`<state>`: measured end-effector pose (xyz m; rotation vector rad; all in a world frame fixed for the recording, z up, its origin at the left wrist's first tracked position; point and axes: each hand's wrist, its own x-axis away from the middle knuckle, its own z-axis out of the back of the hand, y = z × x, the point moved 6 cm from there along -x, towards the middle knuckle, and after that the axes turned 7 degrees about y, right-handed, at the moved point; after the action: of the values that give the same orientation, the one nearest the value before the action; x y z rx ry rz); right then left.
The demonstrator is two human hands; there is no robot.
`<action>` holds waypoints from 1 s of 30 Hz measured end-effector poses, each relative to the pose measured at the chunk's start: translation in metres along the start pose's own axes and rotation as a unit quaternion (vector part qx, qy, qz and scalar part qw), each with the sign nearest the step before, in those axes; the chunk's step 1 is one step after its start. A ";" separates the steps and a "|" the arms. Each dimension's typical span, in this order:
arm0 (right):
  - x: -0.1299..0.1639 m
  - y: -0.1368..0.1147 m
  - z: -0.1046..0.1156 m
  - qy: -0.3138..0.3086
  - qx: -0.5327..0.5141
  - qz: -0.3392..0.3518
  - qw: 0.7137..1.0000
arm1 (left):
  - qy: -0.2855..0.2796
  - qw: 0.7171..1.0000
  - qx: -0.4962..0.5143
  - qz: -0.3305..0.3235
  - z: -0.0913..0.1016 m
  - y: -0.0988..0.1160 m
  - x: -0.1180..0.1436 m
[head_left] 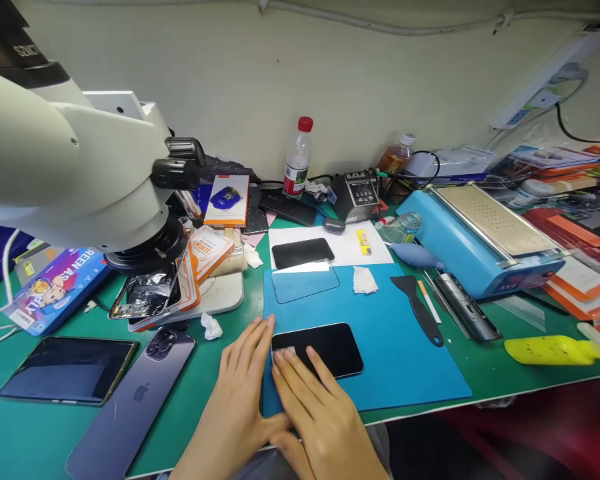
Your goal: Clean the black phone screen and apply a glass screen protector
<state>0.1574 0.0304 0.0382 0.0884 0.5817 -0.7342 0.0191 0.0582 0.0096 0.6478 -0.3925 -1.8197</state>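
A black phone lies screen-up on a blue work mat. My left hand rests flat at the phone's left end, its fingertips touching the edge. My right hand lies over the phone's near left corner, fingers stretched out and pressing a small pale wipe against the screen. The wipe is mostly hidden under my fingertips. Further back on the mat lies a clear screen protector, and behind it a black glass panel on white paper.
A microscope head overhangs the left. A purple phone lies face-down beside a dark tablet. A black scraper, a blue laminating machine, a yellow tool, a red-capped bottle and a soldering station crowd the bench.
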 end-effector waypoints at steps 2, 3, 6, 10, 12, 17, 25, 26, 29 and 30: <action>0.003 0.005 0.001 -0.018 0.009 -0.011 1.000 | -0.003 1.000 0.001 0.002 -0.001 -0.002 0.000; 0.007 0.008 0.003 -0.019 0.016 -0.008 1.000 | -0.003 1.000 0.001 0.004 -0.001 -0.002 0.001; 0.025 0.019 0.016 -0.015 0.033 0.005 0.999 | -0.004 1.000 -0.001 0.005 -0.002 -0.004 0.001; 0.040 0.039 0.027 0.002 0.052 -0.070 0.996 | -0.005 1.000 -0.010 0.002 -0.003 -0.004 0.001; 0.037 0.036 0.024 0.006 0.058 -0.087 0.994 | -0.003 1.000 -0.016 0.001 -0.003 -0.004 0.002; 0.030 0.017 0.016 0.003 0.025 -0.037 0.999 | -0.002 1.000 -0.018 -0.001 -0.004 -0.005 0.002; 0.025 0.013 0.011 0.042 0.070 -0.104 0.991 | -0.001 1.000 -0.026 -0.012 -0.005 -0.005 0.002; 0.022 0.008 0.007 0.041 0.054 -0.094 0.993 | -0.001 1.000 -0.026 -0.013 -0.004 -0.004 0.002; 0.020 0.009 0.004 0.039 0.075 -0.106 0.991 | -0.005 1.000 -0.024 -0.006 -0.003 -0.003 0.002; 0.021 0.013 0.004 0.043 0.099 -0.127 0.986 | -0.006 1.000 -0.021 -0.004 -0.003 -0.003 0.002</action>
<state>0.1803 0.0266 0.0293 0.2349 0.6079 -1.0408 0.0180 0.0572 0.0046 0.6100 -0.3597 -1.8350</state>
